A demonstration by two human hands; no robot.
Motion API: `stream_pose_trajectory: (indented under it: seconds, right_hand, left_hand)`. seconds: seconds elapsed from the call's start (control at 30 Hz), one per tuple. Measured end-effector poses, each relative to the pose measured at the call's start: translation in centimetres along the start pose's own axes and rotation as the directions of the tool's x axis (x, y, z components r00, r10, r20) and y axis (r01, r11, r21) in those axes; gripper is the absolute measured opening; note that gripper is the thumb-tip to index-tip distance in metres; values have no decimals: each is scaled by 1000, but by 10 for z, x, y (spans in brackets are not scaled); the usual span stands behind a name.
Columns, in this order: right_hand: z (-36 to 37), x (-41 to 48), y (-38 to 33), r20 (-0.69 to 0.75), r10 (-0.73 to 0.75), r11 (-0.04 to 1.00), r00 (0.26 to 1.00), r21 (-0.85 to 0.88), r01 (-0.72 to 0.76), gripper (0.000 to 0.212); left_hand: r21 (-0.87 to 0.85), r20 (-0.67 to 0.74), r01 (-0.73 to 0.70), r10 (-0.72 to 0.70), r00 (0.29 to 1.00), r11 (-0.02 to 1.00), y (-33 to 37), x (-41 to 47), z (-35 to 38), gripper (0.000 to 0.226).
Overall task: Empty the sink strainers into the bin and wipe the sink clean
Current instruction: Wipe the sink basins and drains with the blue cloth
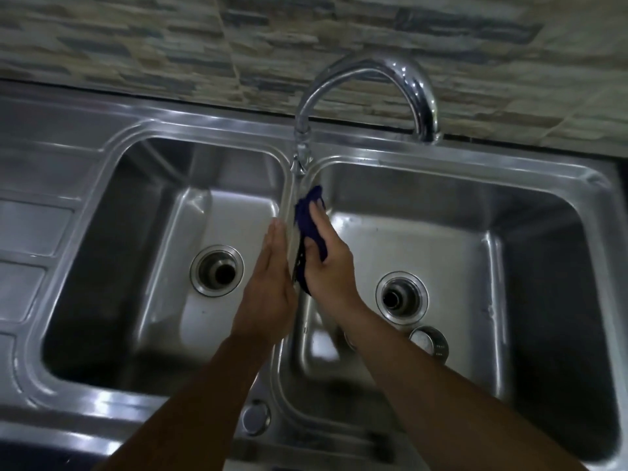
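Sink, steel, two bowls. Blue cloth lies on the divider between the bowls, under the running tap, clasped by the right grip. Left grip flat, fingers straight, just beside the cloth. Strainer in the right bowl.

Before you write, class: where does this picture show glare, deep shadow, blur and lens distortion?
Head view: glare on the tap and front sink rim; deep shadow on the near side of the left basin; wall tiles blurred; the wide lens bows the sink's back edge.
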State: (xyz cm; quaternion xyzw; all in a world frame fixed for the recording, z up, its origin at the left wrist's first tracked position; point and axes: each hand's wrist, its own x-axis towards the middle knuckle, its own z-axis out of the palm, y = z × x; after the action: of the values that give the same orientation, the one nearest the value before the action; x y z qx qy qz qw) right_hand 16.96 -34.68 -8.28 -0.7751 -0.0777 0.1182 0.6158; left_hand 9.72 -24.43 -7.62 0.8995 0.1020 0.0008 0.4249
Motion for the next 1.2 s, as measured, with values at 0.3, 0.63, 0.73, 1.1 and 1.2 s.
stream_pose_trajectory:
  seconds: [0.3, 0.63, 0.73, 1.1, 1.2]
  right_hand:
    - [-9, 11, -25, 274, -127, 791, 953, -552, 264, 71]
    - [-11, 34, -34, 360, -15, 693, 933, -669, 270, 85]
    - [-11, 7, -29, 390, -70, 706, 918, -630, 322, 81]
    - [-11, -192, -15, 540, -128, 745, 832, -501, 440, 81]
    - [-14, -197, -7, 553, -76, 786, 830, -479, 391, 76]
  left_hand:
    - [-21, -19, 148, -149, 989, 989, 9, -11, -7, 55]
    - [67, 217, 58, -71, 974, 996, -5, -24, -40, 61]
    - [132, 244, 45, -77, 967, 990, -11, -45, -51, 65]
    - [309, 315, 158, -257, 914, 938, -17, -128, -69, 73]
    - [312, 338, 154, -261, 904, 937, -16, -128, -71, 74]
